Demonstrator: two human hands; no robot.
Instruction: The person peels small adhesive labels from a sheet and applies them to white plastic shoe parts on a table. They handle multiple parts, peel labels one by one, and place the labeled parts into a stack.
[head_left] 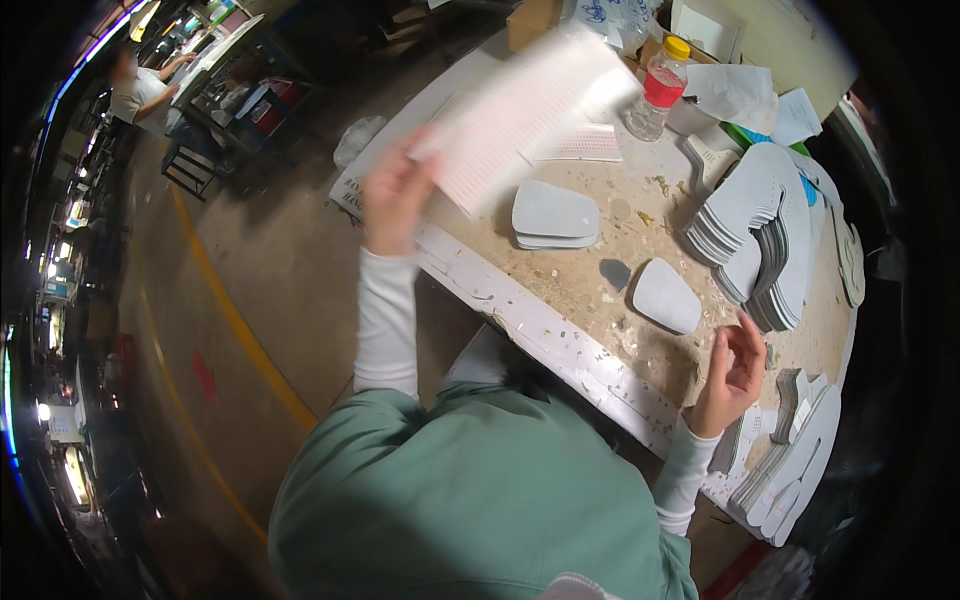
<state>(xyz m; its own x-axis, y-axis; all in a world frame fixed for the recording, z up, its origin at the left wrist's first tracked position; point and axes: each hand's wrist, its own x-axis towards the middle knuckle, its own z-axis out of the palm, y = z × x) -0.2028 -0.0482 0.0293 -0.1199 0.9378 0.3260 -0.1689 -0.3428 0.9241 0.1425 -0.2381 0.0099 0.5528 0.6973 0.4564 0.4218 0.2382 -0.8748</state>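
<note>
Thumb and fingers of the left hand (395, 195) pinch one corner of a paper sheet (545, 110), held up over the far left part of the table (490, 285). The sheet is white, broad and rectangular, covered in fine pinkish-red printed rows, its far end pale and smeared by blur. The right hand (735, 365) hovers near the table's front edge, fingers loosely curled and parted. Just beyond it lies a single light-grey piece (667, 297), flat with rounded corners; a small dark-grey scrap (615, 273) sits beside that. Farther left stands a low stack of similar pieces (556, 208). To the right rise curved grey pieces (740, 205) in a tall, leaning pile. A clear bottle (646, 122) with yellow cap and red label stands behind.
</note>
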